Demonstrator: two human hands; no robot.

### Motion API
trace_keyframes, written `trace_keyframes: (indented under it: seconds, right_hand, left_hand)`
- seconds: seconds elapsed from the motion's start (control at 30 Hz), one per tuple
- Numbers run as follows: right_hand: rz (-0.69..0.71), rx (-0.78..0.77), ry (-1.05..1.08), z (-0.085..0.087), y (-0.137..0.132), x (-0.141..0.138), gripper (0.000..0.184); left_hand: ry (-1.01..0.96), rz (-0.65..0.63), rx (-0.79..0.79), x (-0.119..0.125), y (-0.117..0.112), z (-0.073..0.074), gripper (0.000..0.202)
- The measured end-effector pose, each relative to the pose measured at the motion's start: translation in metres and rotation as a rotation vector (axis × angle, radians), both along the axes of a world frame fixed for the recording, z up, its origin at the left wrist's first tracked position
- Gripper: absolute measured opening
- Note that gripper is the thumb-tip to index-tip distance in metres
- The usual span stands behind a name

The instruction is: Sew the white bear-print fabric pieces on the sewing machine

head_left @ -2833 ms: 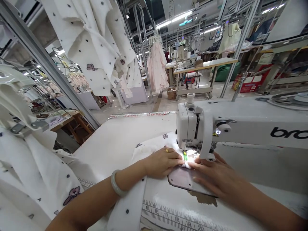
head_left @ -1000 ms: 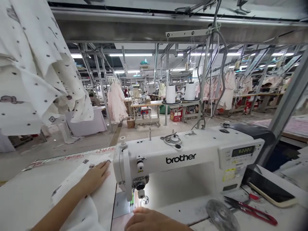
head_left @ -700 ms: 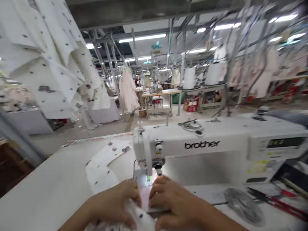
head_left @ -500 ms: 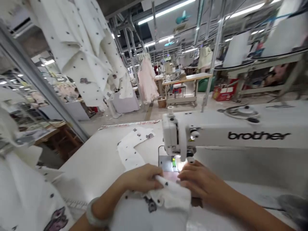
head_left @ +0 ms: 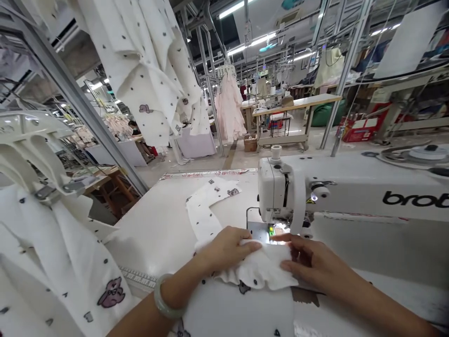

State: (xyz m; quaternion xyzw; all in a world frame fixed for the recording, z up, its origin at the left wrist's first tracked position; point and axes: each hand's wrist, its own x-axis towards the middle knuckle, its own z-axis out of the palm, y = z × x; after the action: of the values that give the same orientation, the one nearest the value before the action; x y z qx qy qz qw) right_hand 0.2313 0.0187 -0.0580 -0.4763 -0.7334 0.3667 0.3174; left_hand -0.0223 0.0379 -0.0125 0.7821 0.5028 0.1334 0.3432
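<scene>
A white sewing machine (head_left: 343, 192) stands on the white table (head_left: 157, 224). In front of its needle lies a folded piece of white printed fabric (head_left: 261, 269). My left hand (head_left: 226, 248) rests on the fabric's left part, fingers stretched flat and pressing it down. My right hand (head_left: 308, 262) presses the right edge of the same piece with flat fingers, just below the presser foot (head_left: 271, 229). A sewn strip of the same fabric (head_left: 206, 208) trails away behind the machine head.
White printed garments hang overhead at the upper left (head_left: 150, 65) and lie heaped at the lower left (head_left: 59, 271). A tape measure strip (head_left: 138, 278) runs along the table's front. Pink garments (head_left: 229, 105) and other work tables (head_left: 294, 103) stand behind.
The sewn strip has moved out behind the machine. Both hands brought a bunched piece of fabric up in front of the needle and now hold it flatter there. The view has swung left.
</scene>
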Motion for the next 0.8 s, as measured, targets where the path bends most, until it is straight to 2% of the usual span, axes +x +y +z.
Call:
trace_keyframes:
  seconds: [0.1,0.2,0.23,0.3,0.37,0.43,0.5,0.67,0.8]
  right_hand:
    - [0.036,-0.062,0.029,-0.004,0.0,-0.002,0.053]
    - [0.029,-0.02,-0.104,-0.009,-0.003,-0.001,0.048]
    - [0.018,0.026,-0.167,-0.01,-0.004,0.0,0.046]
    - [-0.023,0.191,-0.262,-0.012,-0.006,0.003,0.046]
    - [-0.048,0.414,-0.307,-0.014,-0.006,0.006,0.046]
    - [-0.022,0.6,-0.33,-0.015,-0.006,0.008,0.039]
    - [0.054,0.71,-0.358,-0.014,-0.006,0.008,0.033]
    - [0.222,0.846,-0.43,-0.009,-0.003,0.006,0.032]
    - [0.196,0.965,-0.498,-0.008,0.003,0.007,0.033]
  left_hand:
    - [0.144,0.025,0.091,0.006,-0.003,0.003,0.034]
    - [0.299,0.027,0.331,0.013,-0.005,-0.002,0.013]
    - [0.315,-0.03,0.443,0.014,-0.006,-0.005,0.012]
    - [0.283,-0.233,0.645,0.017,-0.008,-0.011,0.018]
    - [0.242,-0.454,0.755,0.017,-0.01,-0.017,0.023]
    - [0.251,-0.588,0.78,0.015,-0.012,-0.02,0.028]
    - [0.275,-0.619,0.77,0.013,-0.014,-0.023,0.032]
    - [0.256,-0.606,0.795,0.009,-0.014,-0.031,0.034]
    - [0.284,-0.536,0.774,0.008,-0.011,-0.035,0.036]
